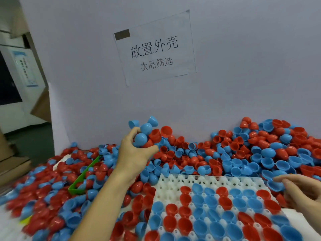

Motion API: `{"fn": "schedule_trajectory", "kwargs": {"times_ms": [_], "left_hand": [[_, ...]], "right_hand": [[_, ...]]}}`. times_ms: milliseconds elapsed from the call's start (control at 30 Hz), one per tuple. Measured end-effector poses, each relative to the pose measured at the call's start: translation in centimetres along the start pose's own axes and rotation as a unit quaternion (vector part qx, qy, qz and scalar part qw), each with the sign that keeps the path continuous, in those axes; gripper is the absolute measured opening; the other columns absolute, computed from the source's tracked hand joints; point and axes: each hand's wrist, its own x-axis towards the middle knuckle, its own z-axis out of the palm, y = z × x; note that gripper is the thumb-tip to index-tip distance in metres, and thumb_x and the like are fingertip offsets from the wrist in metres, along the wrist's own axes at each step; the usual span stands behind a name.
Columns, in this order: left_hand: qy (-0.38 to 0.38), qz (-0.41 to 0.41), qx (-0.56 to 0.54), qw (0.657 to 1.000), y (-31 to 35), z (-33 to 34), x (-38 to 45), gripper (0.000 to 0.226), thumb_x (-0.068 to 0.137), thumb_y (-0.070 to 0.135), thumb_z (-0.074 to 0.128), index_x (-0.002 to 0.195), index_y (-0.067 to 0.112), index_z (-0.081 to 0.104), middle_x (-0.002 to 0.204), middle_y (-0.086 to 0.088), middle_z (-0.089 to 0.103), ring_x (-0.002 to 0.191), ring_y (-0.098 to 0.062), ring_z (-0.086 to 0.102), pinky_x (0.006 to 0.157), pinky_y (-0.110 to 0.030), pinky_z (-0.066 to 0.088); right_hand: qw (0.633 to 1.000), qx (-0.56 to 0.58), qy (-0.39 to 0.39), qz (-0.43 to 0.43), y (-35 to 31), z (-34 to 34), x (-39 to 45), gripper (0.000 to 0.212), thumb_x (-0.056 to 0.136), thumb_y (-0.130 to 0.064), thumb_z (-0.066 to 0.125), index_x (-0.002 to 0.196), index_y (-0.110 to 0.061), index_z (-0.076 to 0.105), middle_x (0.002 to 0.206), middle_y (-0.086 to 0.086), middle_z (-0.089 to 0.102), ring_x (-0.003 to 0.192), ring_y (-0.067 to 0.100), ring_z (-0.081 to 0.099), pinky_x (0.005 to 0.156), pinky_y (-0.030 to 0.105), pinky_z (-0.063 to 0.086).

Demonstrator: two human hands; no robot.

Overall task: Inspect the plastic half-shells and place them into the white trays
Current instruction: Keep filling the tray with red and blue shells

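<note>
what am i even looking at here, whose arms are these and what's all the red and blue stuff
This is a single picture from a camera worn on a person's head, looking forward and down, so the arms you see are the wearer's own. There is no machine.

The red and blue things are plastic half-shells, like halves of toy capsules, heaped loose across the worktop against a white wall. A paper sign with Chinese writing is stuck on that wall.

At the lower right lies a white tray with rows of pockets, many already filled with shells sitting open side up.

The left hand is raised over the pile, its fingers curled round a bunch of blue and red shells. The right hand, at the tray's right edge, touches a blue shell with its fingertips.

A green plastic piece lies half buried on the left.
</note>
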Motion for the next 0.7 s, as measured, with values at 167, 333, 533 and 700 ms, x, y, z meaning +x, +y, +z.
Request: {"fn": "schedule_trajectory", "kwargs": {"times_ms": [167,333,533,700], "left_hand": [[0.033,0.039,0.057,0.997,0.0,-1.3,-0.4,0.033,0.070,0.002,0.079,0.082,0.024,0.057,0.099,-0.011,0.056,0.072,-0.018,0.055,0.058,-0.027,0.047],[0.034,0.045,0.085,0.995,-0.4,-1.2,-0.5,0.037,0.069,0.006,0.082,0.092,0.026,0.062,0.109,0.004,0.052,0.087,-0.012,0.063,0.067,-0.016,0.053],[0.001,0.088,0.111,0.990,-0.4,0.7,-0.7,0.040,0.067,0.006,0.083,0.088,0.029,0.058,0.113,0.011,0.047,0.092,0.002,0.055,0.069,-0.004,0.045],[-0.041,0.127,0.133,0.982,-0.1,2.8,-1.9,0.042,0.065,0.008,0.083,0.093,0.028,0.058,0.122,0.012,0.043,0.097,0.000,0.055,0.071,-0.005,0.046]], "right_hand": [[0.996,-0.069,-0.008,-0.053,-7.5,-1.7,1.6,0.054,0.078,-0.086,0.040,0.101,-0.049,0.071,0.074,-0.023,0.071,0.059,0.008,0.070,0.055,0.031,0.061],[0.987,-0.114,-0.016,-0.115,-19.0,-0.2,-1.5,0.030,0.074,-0.069,0.047,0.090,-0.055,0.069,0.070,-0.023,0.069,0.058,0.011,0.068,0.043,0.033,0.056],[0.984,-0.043,-0.071,-0.155,-23.7,4.2,-3.5,0.021,0.086,-0.040,0.061,0.066,-0.039,0.067,0.057,-0.027,0.064,0.059,-0.009,0.062,0.047,0.017,0.041],[0.988,-0.016,-0.087,-0.128,-22.9,5.9,-3.6,0.019,0.087,-0.043,0.062,0.071,-0.035,0.067,0.062,-0.031,0.064,0.064,-0.016,0.059,0.047,0.001,0.039]]}}
